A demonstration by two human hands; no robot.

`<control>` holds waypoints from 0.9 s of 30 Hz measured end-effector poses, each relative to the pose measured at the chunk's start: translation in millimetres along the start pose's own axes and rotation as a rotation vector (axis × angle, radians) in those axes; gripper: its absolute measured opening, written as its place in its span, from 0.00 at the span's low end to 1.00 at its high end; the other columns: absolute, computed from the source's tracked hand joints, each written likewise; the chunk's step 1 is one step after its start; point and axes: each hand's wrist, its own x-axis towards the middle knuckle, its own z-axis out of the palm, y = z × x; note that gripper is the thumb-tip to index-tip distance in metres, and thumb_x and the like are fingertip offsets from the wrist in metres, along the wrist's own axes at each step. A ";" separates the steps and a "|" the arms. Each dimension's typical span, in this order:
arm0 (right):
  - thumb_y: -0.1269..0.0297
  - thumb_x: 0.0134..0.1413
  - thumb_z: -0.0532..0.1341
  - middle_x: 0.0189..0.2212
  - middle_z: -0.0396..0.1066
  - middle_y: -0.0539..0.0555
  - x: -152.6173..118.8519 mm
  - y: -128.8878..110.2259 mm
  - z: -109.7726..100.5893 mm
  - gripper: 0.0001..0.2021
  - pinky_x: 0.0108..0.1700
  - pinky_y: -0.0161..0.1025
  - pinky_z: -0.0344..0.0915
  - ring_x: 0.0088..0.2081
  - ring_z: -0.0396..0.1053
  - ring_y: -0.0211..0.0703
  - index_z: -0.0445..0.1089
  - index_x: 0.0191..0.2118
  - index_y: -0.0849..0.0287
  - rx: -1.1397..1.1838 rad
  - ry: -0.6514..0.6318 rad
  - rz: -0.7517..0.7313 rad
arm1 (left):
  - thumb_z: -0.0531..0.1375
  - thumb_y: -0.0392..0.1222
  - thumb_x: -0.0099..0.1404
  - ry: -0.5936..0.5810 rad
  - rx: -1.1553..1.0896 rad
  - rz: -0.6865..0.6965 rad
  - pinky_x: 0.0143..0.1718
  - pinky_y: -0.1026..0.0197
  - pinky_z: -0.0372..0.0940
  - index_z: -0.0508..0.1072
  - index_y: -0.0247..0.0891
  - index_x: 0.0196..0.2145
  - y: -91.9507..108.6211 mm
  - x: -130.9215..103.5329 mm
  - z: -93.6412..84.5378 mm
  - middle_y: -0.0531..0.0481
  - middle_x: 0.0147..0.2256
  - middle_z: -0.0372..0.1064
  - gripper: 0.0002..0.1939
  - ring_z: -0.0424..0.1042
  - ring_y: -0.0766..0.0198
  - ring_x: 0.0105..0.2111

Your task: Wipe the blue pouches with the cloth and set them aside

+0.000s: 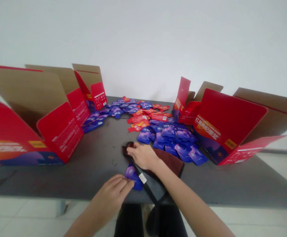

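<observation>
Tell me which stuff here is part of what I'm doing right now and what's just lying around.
Seemingly in use:
- blue packet, at your left hand
- black strap, at your right hand
- brown cloth, by your right wrist

Apparently just lying around:
- other blue packets
- red packets
- open red boxes

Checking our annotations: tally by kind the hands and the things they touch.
Hands: 2 (left hand, right hand)
Blue-purple packet at the left hand: 1
Brown item with black strap, at the right hand: 1
Total: 4
</observation>
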 end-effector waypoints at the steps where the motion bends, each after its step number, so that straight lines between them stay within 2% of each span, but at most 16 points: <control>1: 0.57 0.62 0.40 0.38 0.65 0.54 6.0 5.1 -0.7 0.17 0.30 0.35 0.58 0.31 0.67 0.40 0.63 0.44 0.50 -0.005 -0.007 0.041 | 0.45 0.24 0.57 -0.003 -0.001 0.003 0.45 0.57 0.63 0.68 0.33 0.42 0.2 0.1 0.4 0.47 0.33 0.71 0.19 0.69 0.62 0.34; 4: 0.57 0.62 0.39 0.39 0.65 0.55 12.2 13.2 -10.4 0.17 0.31 0.36 0.59 0.32 0.67 0.41 0.63 0.44 0.52 -0.013 -0.007 0.097 | 0.46 0.23 0.56 -0.043 -0.002 -0.010 0.44 0.56 0.63 0.67 0.34 0.43 1.5 0.7 1.3 0.47 0.35 0.71 0.20 0.69 0.62 0.35; 6: 0.57 0.62 0.39 0.40 0.64 0.54 4.7 10.0 -21.9 0.17 0.32 0.35 0.59 0.33 0.67 0.40 0.62 0.45 0.52 0.005 0.050 0.104 | 0.47 0.23 0.55 -0.078 -0.011 -0.028 0.44 0.56 0.64 0.67 0.34 0.43 2.0 1.0 1.4 0.48 0.35 0.71 0.20 0.69 0.62 0.35; 8: 0.57 0.62 0.38 0.41 0.63 0.53 -9.7 0.6 -33.0 0.17 0.32 0.34 0.58 0.33 0.66 0.38 0.61 0.44 0.51 0.041 0.130 0.066 | 0.47 0.23 0.55 -0.091 -0.021 -0.037 0.44 0.57 0.64 0.68 0.35 0.43 2.2 1.0 1.4 0.49 0.34 0.71 0.20 0.69 0.62 0.34; 10: 0.57 0.62 0.39 0.39 0.63 0.52 -25.5 -11.2 -38.2 0.16 0.31 0.34 0.57 0.32 0.65 0.37 0.62 0.43 0.50 0.070 0.138 -0.027 | 0.47 0.24 0.56 -0.079 -0.017 -0.046 0.43 0.56 0.64 0.69 0.36 0.41 2.4 1.0 1.2 0.48 0.34 0.71 0.19 0.69 0.61 0.35; 13: 0.59 0.61 0.43 0.36 0.63 0.52 -38.2 -22.5 -30.3 0.14 0.28 0.34 0.55 0.30 0.65 0.37 0.64 0.42 0.49 0.066 0.010 -0.137 | 0.47 0.25 0.57 -0.074 -0.006 -0.059 0.43 0.56 0.64 0.71 0.36 0.38 3.6 1.1 0.2 0.48 0.33 0.71 0.17 0.69 0.60 0.34; 16: 0.59 0.61 0.42 0.37 0.63 0.52 -29.2 -18.4 -12.9 0.15 0.28 0.34 0.55 0.30 0.66 0.38 0.64 0.43 0.48 0.043 -0.017 -0.117 | 0.46 0.25 0.58 -0.064 0.021 -0.045 0.43 0.56 0.64 0.70 0.35 0.40 4.9 1.5 -1.2 0.48 0.31 0.71 0.18 0.69 0.61 0.33; 20: 0.57 0.62 0.40 0.37 0.64 0.53 -2.1 -0.6 -0.3 0.17 0.29 0.35 0.56 0.30 0.66 0.40 0.63 0.44 0.48 -0.001 0.024 -0.007 | 0.45 0.25 0.59 0.026 0.023 -0.002 0.42 0.56 0.64 0.69 0.33 0.41 3.7 2.4 -0.6 0.47 0.31 0.71 0.18 0.69 0.61 0.32; 23: 0.57 0.62 0.40 0.38 0.65 0.53 3.2 8.4 -6.5 0.17 0.29 0.35 0.56 0.30 0.66 0.39 0.63 0.44 0.50 0.000 0.056 0.042 | 0.46 0.28 0.60 0.096 -0.043 -0.052 0.40 0.56 0.65 0.71 0.35 0.38 1.5 4.0 1.9 0.50 0.28 0.71 0.16 0.69 0.62 0.28; 25: 0.57 0.62 0.40 0.38 0.64 0.52 -5.0 10.8 -17.8 0.16 0.30 0.34 0.56 0.31 0.66 0.38 0.63 0.43 0.51 0.053 0.157 0.083 | 0.47 0.30 0.62 0.179 -0.091 -0.121 0.40 0.56 0.65 0.71 0.37 0.36 0.4 5.0 3.2 0.52 0.26 0.71 0.14 0.69 0.64 0.26; 27: 0.58 0.62 0.40 0.38 0.63 0.51 -19.6 12.2 -32.9 0.16 0.32 0.33 0.57 0.34 0.65 0.37 0.63 0.41 0.53 0.155 0.326 0.147 | 0.50 0.34 0.63 0.336 -0.136 -0.286 0.40 0.59 0.65 0.72 0.38 0.35 0.1 5.5 3.2 0.52 0.27 0.72 0.11 0.71 0.65 0.27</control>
